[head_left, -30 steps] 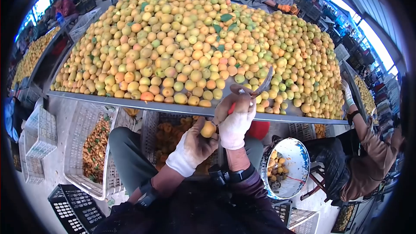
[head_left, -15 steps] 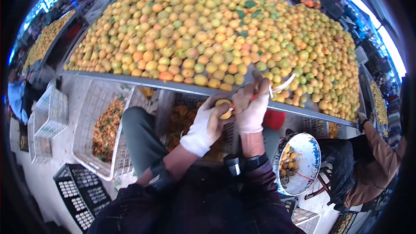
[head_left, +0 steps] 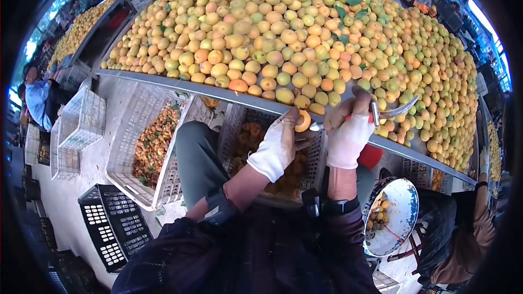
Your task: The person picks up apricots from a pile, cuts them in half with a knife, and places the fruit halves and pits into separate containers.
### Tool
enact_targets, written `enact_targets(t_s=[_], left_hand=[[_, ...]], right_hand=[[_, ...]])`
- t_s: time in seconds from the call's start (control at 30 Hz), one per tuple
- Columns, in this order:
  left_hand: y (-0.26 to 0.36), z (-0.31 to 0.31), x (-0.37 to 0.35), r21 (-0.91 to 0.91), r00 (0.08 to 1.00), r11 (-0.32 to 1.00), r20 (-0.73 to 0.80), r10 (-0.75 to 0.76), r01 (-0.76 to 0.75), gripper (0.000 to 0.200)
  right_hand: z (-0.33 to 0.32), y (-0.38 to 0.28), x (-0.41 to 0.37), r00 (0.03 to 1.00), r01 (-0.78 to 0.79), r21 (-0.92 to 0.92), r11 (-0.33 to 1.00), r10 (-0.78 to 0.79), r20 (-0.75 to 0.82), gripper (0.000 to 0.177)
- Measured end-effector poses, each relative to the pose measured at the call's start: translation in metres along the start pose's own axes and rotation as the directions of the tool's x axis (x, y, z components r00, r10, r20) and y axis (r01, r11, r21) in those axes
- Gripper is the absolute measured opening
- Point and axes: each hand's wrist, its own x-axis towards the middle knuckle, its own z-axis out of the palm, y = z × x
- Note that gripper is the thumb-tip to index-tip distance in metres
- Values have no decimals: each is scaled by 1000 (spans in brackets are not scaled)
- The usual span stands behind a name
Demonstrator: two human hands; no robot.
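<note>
between clamped left fingers (head_left: 293,116) sits a fruit (head_left: 303,122); right fingers (head_left: 362,99) clasp a tool (head_left: 375,114)

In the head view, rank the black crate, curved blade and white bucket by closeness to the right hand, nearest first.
From the right hand:
1. Curved blade, projecting to its right.
2. White bucket, below, slightly right.
3. Black crate, far lower left.

Daylight bright, whitest at upper right and upper left edges; even light on the fruit pile (head_left: 261,32), heavy fisheye bend, black corners, distant background soft, dark clothing (head_left: 245,256) low in detail.
</note>
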Motion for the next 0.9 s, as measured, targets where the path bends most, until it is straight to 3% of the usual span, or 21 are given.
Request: enact_targets(t_s=[0.13,0.2,0.27,0.3,0.33,0.4,0.47,0.5,0.53,0.67,0.7,0.73,0.8,0.87,0.9], left_hand=[[-20,4,-4,-120,997,993,74,21,-12,40],[-30,6,-3,-149,999,989,22,26,-22,35],[-34,12,-5,-203,996,978,-79,34,-49,24],[-32,17,-9,-219,992,976,-129,-15,-13,22],[-29,19,-11,-220,992,975,-128,-14,-15,22],[-26,23,-15,-352,990,935,-117,-85,39,15],[-23,18,-14,-320,994,945,-61,-92,68,15],[-23,15,-14,-287,994,953,-14,-105,97,16],[-23,13,-13,-287,994,953,-22,-105,94,16],[-5,23,-9,-284,989,950,-24,-144,131,12],[2,22,-6,-228,999,973,-6,-52,49,10],[10,20,-2,-174,999,984,19,43,-39,10],[23,7,15,-34,981,987,110,162,-159,26],[36,9,25,286,951,932,274,141,-221,41],[41,13,25,369,900,879,415,133,-300,48]], right_hand=[[-6,22,7,991,126,-134,983,-131,-32,30],[-5,32,9,839,492,-463,737,-543,28,25],[-6,24,1,817,527,-533,662,-568,101,25],[-5,18,-2,948,295,-311,903,-318,-24,26],[-5,15,-5,997,11,-43,999,-14,-70,26],[-12,24,-1,997,0,-33,999,-3,-71,26],[-21,37,7,985,165,-222,961,-170,-6,23],[-10,18,0,989,-122,166,979,133,-63,22],[-24,29,9,980,-196,308,931,192,44,25],[-30,36,27,980,-176,409,895,197,-10,30],[-29,34,32,984,-132,462,877,172,-44,30],[-33,25,36,994,-85,366,927,105,-34,25],[-31,-1,37,988,-154,-43,987,155,26,20],[-32,0,38,929,-237,-310,921,308,203,16],[-34,17,40,917,-140,-441,887,284,280,16]])
